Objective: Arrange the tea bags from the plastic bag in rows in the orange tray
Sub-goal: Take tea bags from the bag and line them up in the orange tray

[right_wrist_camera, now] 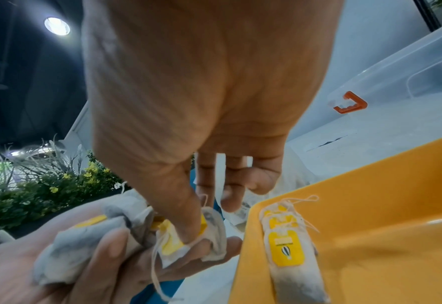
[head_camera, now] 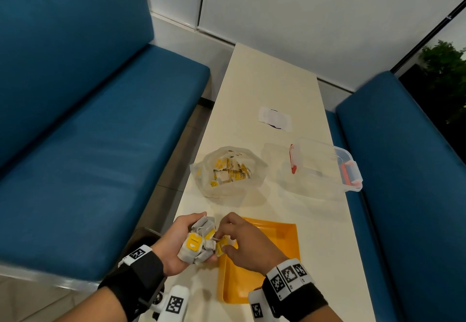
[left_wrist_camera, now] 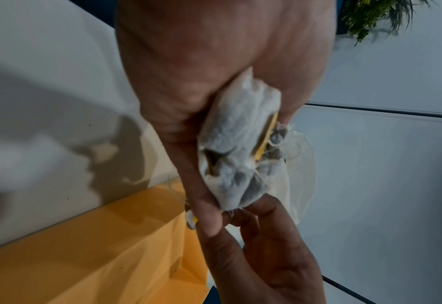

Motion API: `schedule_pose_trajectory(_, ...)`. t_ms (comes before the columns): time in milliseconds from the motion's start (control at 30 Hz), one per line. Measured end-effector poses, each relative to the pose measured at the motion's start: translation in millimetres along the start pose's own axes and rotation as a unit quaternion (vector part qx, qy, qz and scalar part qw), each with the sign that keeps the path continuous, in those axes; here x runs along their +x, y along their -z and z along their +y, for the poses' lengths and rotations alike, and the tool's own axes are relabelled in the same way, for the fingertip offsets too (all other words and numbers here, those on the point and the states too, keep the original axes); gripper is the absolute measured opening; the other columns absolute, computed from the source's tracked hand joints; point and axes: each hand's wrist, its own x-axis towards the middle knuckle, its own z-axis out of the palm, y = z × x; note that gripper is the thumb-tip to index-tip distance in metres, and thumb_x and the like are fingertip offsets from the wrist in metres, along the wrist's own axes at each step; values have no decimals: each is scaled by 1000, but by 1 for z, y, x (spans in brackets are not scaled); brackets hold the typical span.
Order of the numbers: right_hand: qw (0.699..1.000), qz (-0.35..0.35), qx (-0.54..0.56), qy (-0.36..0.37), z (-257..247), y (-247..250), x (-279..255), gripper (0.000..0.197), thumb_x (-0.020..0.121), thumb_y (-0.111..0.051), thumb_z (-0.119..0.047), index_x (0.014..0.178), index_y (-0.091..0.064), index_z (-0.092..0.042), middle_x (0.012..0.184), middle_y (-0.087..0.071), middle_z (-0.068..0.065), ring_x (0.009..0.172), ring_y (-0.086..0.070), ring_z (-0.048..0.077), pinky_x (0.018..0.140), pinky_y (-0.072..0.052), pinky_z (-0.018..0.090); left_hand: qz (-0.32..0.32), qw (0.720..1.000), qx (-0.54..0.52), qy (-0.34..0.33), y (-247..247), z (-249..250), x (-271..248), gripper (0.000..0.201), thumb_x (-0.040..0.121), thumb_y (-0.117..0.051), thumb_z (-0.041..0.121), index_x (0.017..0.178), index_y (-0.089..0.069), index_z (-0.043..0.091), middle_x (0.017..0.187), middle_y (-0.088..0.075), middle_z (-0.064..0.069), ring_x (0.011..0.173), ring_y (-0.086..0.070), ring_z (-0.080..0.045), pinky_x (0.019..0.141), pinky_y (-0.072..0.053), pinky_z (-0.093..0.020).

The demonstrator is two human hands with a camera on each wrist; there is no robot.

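Even indoor light is falling on the pale table [head_camera: 264, 87], and wide-angle bending is warping the head view's edges. A round ceiling lamp [right_wrist_camera: 57, 26] is glaring in the right wrist view. Both wrist views are showing dim, soft-focused, grainy close-ups; hand shadows are darkening the orange tray [left_wrist_camera: 90, 257].

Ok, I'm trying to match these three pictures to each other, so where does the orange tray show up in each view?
Head: the orange tray lies at bottom centre, partly under the right hand.
Left wrist: tray fills the lower left.
Right wrist: tray fills the lower right, tea bags lying along its near edge.
Shared landmark: the bundle of tea bags gripped by the left hand, beside the tray in all three.
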Motion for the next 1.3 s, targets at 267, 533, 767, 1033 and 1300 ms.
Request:
schedule_pose_trajectory(267,1000,8,9,0,-2,5,2,40,89,-64,-9,125,-61,-26,115,-60,-6,92,-47,1,85,-41,18,14,999,-36,19,4,6,1,42,96,-55,45,82,-63,6,80,-56,-19,61,-51,-31,65,-52,-42)
schedule_pose_trajectory(533,999,19,-20,-38,5,3,7,27,90,-67,-18,117,-68,-22,97,-52,-6,85,-51,10,68,-38,15,-7,998,-58,22,19,9,9,39,90,-62,46,87,-62,7,95,-52,-17,66,-44,-29,67,-47,-42)
schedule_pose_trajectory(767,996,52,9,-75,13,5,2,12,85,-75,-22,85,-63,-25,91,-56,-12,65,-47,-1,64,-40,16,80,993,-91,-19,18,17,6,39,99,-53,42,108,-63,6,105,-68,-23,104,-71,-40,61,-58,-39)
schedule_pose_trajectory(1033,959,120,175,-187,40,11,-10,19,75,-84,-24,74,-65,-27,74,-68,-6,63,-60,5,61,-47,21,95,991,-90,-36,25,24,5,45,99,-52,42,99,-65,-1,98,-68,-24,99,-73,-36,72,-54,-41)
schedule_pose_trajectory(1300,918,109,306,-225,65,-4,-10,12,82,-69,3,85,-61,-4,77,-66,20,57,-66,16,50,-46,21,73,996,-41,-23,20,8,11,39,99,-51,41,110,-66,6,115,-69,-22,96,-72,-36,70,-55,-40)
